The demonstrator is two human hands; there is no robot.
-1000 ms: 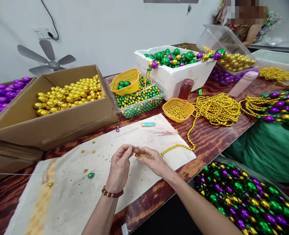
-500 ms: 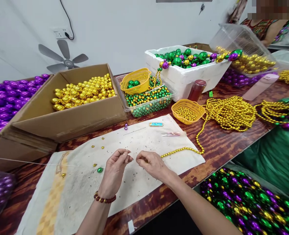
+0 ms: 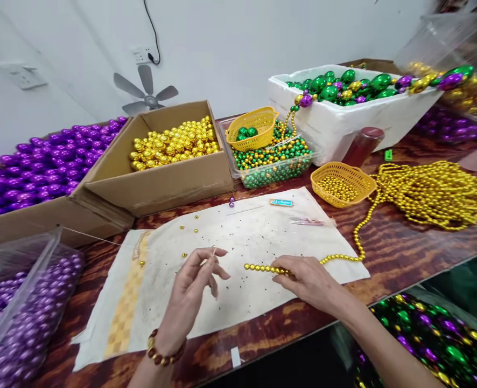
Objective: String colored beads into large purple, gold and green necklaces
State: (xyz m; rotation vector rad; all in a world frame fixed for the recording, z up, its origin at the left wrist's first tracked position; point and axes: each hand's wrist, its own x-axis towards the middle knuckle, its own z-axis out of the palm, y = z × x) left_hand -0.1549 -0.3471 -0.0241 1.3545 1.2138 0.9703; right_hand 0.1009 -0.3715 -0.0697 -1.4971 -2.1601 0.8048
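Observation:
My right hand (image 3: 303, 277) is closed round a string of gold beads (image 3: 258, 267), whose free end pokes out to the left over the white cloth (image 3: 254, 299). Behind that hand the string runs on to a heap of gold bead strands (image 3: 432, 194). My left hand (image 3: 194, 285), a beaded bracelet on its wrist, hovers over the cloth with thumb and forefinger pinched; its other fingers are loosely apart. Whatever is in the pinch is too fine to make out. A thin white thread (image 3: 93, 235) stretches in from the left toward this hand. Loose gold beads (image 3: 196, 230) lie beyond it.
Cardboard boxes of purple beads (image 3: 56, 161) and gold beads (image 3: 177, 143) line the back. Right of them stand a clear tub (image 3: 276, 175), a yellow basket (image 3: 343, 188), a foam box (image 3: 323, 126) and a red-brown jar (image 3: 363, 146). Small scissors (image 3: 309, 221) lie on the cloth.
My hands have moved apart; the right has drawn away to the right, and the end of the gold string now shows. My left fingers have loosened somewhat. The view has turned left.

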